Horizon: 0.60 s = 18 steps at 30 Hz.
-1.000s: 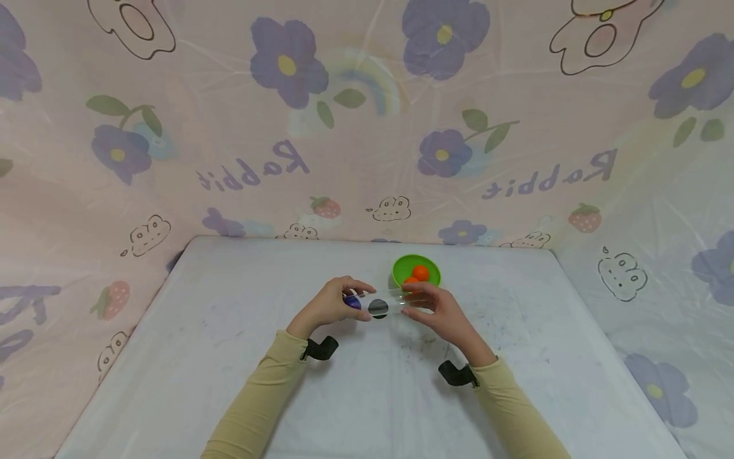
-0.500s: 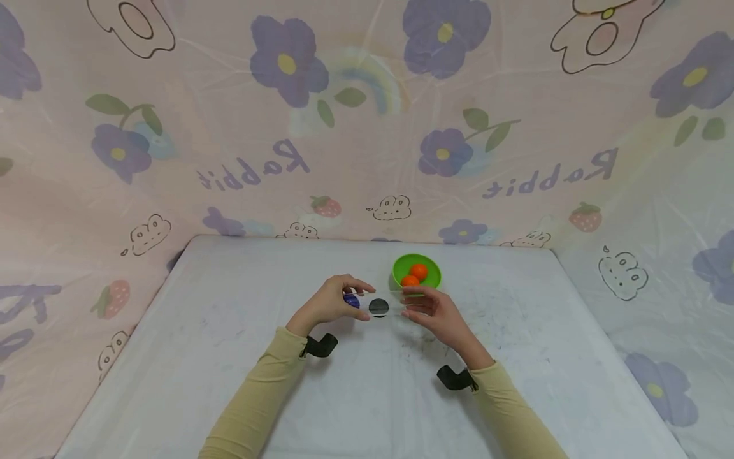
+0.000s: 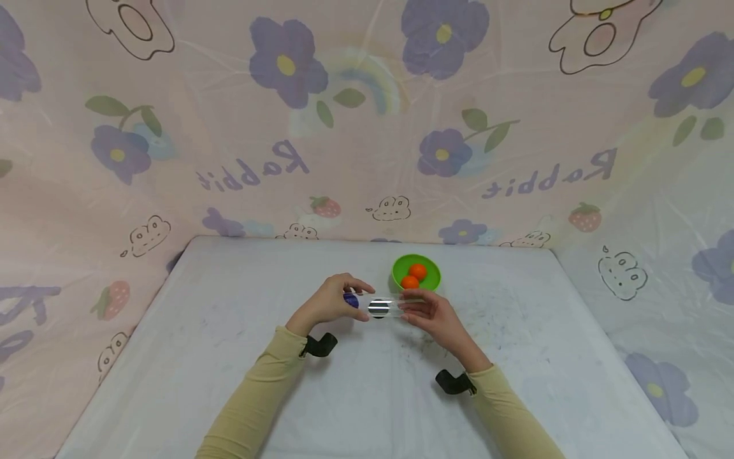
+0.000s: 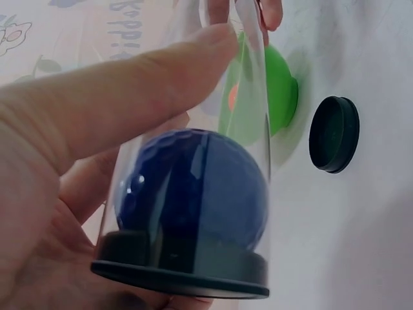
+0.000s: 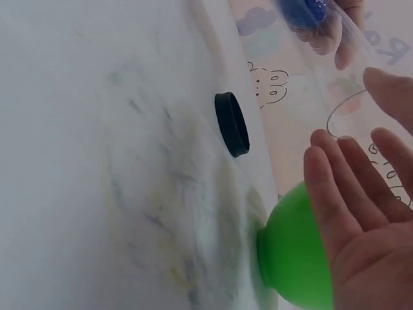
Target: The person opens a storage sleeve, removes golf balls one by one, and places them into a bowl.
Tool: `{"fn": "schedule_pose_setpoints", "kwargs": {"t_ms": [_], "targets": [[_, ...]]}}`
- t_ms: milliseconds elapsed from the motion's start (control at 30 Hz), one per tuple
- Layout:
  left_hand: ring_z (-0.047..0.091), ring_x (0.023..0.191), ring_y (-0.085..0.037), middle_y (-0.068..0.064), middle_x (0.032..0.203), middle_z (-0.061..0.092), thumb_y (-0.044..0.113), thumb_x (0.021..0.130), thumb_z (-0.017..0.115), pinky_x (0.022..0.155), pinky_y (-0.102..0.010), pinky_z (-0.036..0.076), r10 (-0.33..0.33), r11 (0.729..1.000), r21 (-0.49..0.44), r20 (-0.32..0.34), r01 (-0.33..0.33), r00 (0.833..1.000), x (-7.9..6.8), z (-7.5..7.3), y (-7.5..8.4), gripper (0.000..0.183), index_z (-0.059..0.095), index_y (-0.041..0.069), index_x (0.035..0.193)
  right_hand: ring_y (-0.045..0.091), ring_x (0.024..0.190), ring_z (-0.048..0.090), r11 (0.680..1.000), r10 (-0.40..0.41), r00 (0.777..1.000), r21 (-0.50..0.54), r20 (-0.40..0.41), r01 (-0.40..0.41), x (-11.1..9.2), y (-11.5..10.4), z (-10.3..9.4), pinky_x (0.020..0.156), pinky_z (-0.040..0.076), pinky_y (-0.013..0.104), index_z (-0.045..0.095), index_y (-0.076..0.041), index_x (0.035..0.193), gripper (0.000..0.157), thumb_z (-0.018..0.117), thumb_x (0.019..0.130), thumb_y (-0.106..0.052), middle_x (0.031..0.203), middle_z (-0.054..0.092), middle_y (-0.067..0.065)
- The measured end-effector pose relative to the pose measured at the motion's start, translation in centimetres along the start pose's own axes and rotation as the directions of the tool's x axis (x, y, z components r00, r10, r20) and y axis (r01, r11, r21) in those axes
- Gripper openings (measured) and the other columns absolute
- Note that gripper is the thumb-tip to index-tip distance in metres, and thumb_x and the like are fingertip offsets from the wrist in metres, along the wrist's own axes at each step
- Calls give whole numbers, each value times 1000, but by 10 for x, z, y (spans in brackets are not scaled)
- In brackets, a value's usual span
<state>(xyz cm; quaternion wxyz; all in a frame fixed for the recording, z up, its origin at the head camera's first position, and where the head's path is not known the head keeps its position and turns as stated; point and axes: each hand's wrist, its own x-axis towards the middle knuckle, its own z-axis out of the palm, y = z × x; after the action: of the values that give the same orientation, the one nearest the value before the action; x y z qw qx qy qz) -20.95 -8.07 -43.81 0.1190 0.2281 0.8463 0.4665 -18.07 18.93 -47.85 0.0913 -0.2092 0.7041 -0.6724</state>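
Note:
My left hand (image 3: 332, 299) grips a clear tube (image 3: 394, 307) lying roughly sideways above the table. A blue golf ball (image 4: 187, 187) sits inside the tube, against the black cap (image 4: 181, 261) that closes its left end. Around the tube's uncapped right end is my right hand (image 3: 432, 314), with thumb on one side and fingers on the other; the rim shows in the right wrist view. A loose black lid (image 5: 232, 124) rests on the table, seen through the tube in the head view.
Just beyond my right hand stands a green bowl (image 3: 432, 285) holding two orange balls (image 3: 418, 272). The white tabletop (image 3: 367, 395) extends all around. A patterned cloth (image 3: 367, 146) hangs at the back and sides.
My right hand has shifted slightly left and down along the tube's end, uncovering more of the orange balls. The left hand has hardly moved.

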Motion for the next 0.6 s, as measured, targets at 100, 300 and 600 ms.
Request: {"fn": "schedule_pose_setpoints", "kwargs": {"t_ms": [100, 300, 600], "targets": [[54, 92, -28, -13, 106, 59, 13, 64, 90, 73, -33, 49, -4, 1000, 10, -3, 4, 1000, -1, -1, 3, 53, 71, 13, 114, 51, 113, 51, 1000, 10, 1000, -9, 1, -10, 0, 2, 0, 87, 50, 31, 54, 0, 127, 43, 69, 87, -2, 127, 46, 37], [53, 94, -26, -11, 101, 59, 13, 64, 90, 76, -33, 48, 0, 999, 50, -10, 0, 1000, -1, -2, 8, 50, 73, 18, 110, 52, 112, 51, 1000, -1, 1000, 20, 17, 1, 0, 5, 0, 86, 50, 33, 50, 7, 129, 45, 66, 88, 0, 127, 44, 39], [51, 89, -19, 0, 90, 57, 10, 61, 91, 82, -40, 44, 64, 993, 104, -17, -62, 998, -1, -4, 15, 49, 74, 14, 108, 54, 115, 47, 995, 12, 1000, 99, 18, -13, -2, 7, 2, 86, 50, 35, 51, 3, 129, 44, 67, 88, 0, 129, 41, 40]]}}
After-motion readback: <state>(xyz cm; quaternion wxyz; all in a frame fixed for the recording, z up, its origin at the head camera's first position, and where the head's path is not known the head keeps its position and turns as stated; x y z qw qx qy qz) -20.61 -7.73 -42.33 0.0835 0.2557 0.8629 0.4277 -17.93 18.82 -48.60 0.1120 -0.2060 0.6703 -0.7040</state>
